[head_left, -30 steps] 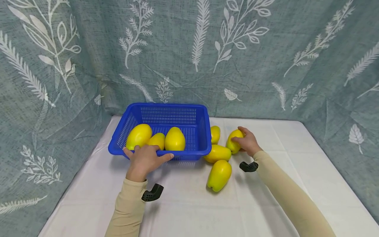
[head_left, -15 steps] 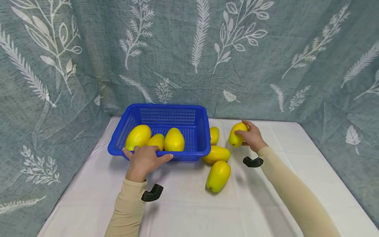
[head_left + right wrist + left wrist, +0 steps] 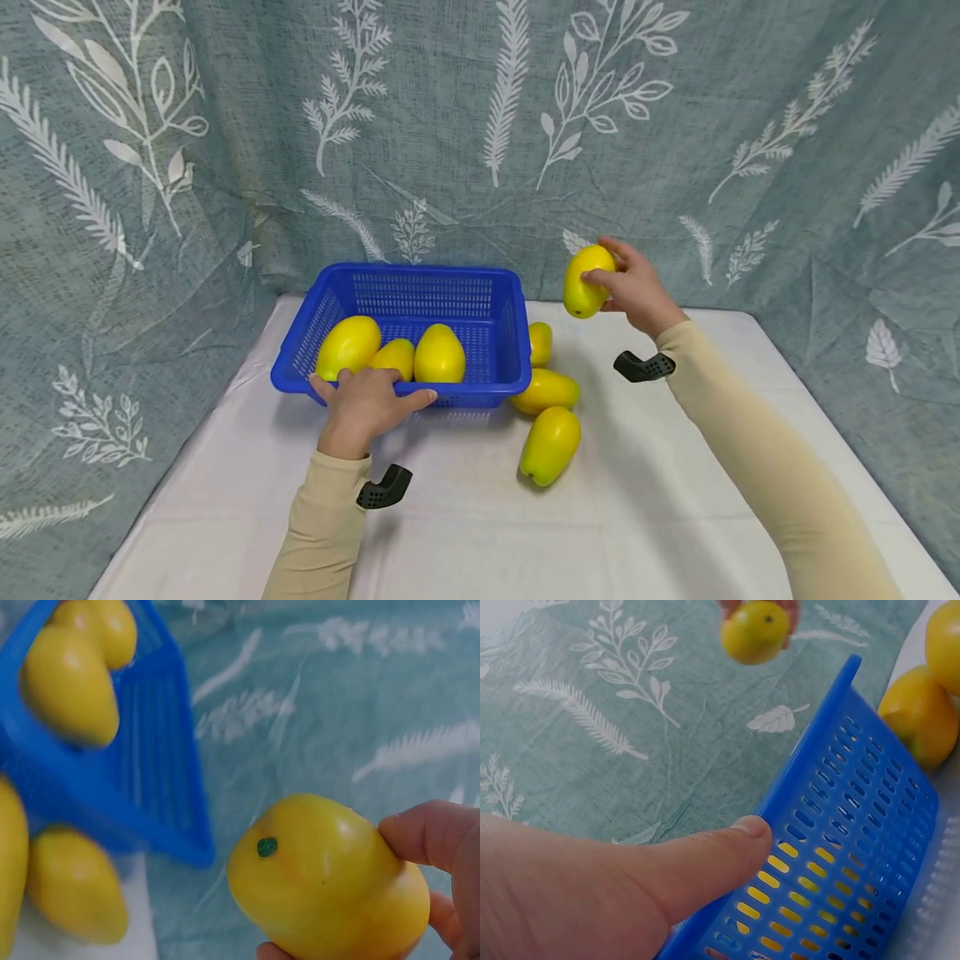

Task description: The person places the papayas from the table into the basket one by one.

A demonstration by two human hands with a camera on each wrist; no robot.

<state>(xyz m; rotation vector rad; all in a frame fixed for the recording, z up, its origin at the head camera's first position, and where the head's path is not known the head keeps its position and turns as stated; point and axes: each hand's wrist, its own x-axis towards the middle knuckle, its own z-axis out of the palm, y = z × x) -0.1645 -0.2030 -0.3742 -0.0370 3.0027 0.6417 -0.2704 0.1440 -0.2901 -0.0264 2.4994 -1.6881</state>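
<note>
My right hand (image 3: 639, 289) holds a yellow mango (image 3: 582, 290) up above the table, right of the blue plastic basket (image 3: 487, 389). In the right wrist view the thumb and fingers grip this mango (image 3: 315, 877), its green stem spot facing the basket. My left hand (image 3: 364, 410) grips the basket's front rim, fingers over the edge and the thumb (image 3: 727, 851) lying against the rim. Inside the basket lie three mangoes, a large one (image 3: 348, 346) at the left, a partly hidden one (image 3: 395, 358) and another (image 3: 439, 354) beside it.
Three more mangoes are on the white tablecloth (image 3: 465, 517) by the basket's right side: one (image 3: 540, 343) at the back, one (image 3: 547, 392) by the front corner and one (image 3: 551, 446) nearer. A green-grey leaf-patterned curtain (image 3: 442, 125) hangs behind the table.
My right hand has lifted the mango off the tablecloth, first back and to the right, then up and slightly left. My left hand stays on the basket rim.
</note>
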